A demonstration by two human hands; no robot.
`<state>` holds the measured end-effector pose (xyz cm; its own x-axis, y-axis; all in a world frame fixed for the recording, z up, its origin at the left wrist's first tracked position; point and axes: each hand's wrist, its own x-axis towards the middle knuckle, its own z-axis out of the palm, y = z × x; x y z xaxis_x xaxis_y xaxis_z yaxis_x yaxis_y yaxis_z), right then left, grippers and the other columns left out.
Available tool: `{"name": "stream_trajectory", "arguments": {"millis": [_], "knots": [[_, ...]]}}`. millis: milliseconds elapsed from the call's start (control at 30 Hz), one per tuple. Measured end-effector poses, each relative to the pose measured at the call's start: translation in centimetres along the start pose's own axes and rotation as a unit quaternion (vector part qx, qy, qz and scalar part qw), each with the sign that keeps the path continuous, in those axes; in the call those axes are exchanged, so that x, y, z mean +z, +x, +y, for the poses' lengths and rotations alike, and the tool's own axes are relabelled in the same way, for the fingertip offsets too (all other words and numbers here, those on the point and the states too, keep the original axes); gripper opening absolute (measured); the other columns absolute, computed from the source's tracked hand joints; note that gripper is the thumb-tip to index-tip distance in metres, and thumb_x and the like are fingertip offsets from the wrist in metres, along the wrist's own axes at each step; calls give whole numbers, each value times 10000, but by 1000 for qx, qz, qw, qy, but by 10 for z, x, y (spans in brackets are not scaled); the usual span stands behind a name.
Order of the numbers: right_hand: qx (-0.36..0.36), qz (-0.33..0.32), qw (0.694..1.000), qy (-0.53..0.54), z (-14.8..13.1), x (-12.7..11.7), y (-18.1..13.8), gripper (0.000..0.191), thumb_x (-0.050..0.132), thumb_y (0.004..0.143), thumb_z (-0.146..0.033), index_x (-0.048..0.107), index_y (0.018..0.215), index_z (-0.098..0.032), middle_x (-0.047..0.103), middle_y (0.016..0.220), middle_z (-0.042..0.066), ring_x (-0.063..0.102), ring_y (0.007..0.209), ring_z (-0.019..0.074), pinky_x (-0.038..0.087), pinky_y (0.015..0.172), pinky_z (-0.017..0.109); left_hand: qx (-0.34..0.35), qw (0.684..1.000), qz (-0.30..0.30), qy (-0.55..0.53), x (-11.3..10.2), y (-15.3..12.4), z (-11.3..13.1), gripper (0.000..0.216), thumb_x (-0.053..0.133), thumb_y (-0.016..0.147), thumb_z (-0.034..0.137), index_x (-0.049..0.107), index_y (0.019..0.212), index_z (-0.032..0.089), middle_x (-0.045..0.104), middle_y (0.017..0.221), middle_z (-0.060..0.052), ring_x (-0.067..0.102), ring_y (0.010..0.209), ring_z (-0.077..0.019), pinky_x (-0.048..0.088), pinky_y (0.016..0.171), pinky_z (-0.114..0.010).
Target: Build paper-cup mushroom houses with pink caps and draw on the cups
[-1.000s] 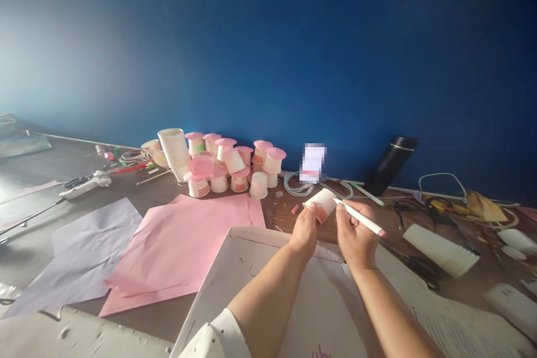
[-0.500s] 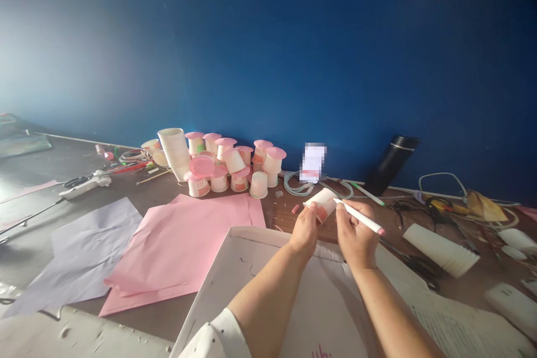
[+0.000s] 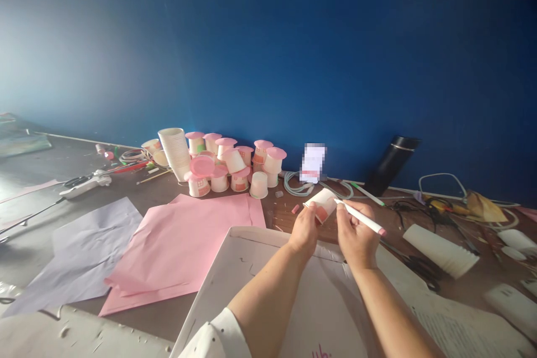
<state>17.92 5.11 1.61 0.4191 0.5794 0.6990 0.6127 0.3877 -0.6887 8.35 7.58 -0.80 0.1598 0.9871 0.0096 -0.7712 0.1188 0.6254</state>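
My left hand [image 3: 305, 230] is closed around the rim end of a white paper cup [image 3: 322, 201], which lies tilted on its side above the table. An orange-red patch is coloured on the cup's wall. In my right hand [image 3: 357, 235] is a white marker pen [image 3: 363, 217] with a pink end, its tip at the cup's side near the base. Just left of the cup lies a small pink pen cap [image 3: 295, 208]. Both forearms pass over a white box lid [image 3: 268, 285].
Decorated paper cups with pink tops [image 3: 226, 165] stand by a tall cup stack [image 3: 174, 154]. Pink sheets [image 3: 180, 240] and a pale purple sheet [image 3: 88, 251] lie left. A blurred phone [image 3: 312, 162], black flask [image 3: 392, 165], more cups [image 3: 440, 249] and scissors [image 3: 419, 269] are beyond and right.
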Motion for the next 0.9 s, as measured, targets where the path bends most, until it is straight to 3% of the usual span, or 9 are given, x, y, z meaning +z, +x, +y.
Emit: {"name": "stream_trajectory", "arguments": {"millis": [567,900], "knots": [[8,-3,1000,-3,1,0,-1,303,635,910,-481,628,961,-182,602,664,3,571,551,159,474,558,287,-38,997,49,-52,13,-7,13,162,633,909,298,661,997,165,748,1124,-114,675,1140,-263,484,1046,-381],[-1,-12,1000,7,4,1,-2,283,640,921,-460,622,979,-184,618,696,10,584,571,164,489,569,294,-67,992,72,-79,14,-8,17,215,680,868,259,550,1022,188,727,1050,-94,695,943,-192,503,730,-262]]}}
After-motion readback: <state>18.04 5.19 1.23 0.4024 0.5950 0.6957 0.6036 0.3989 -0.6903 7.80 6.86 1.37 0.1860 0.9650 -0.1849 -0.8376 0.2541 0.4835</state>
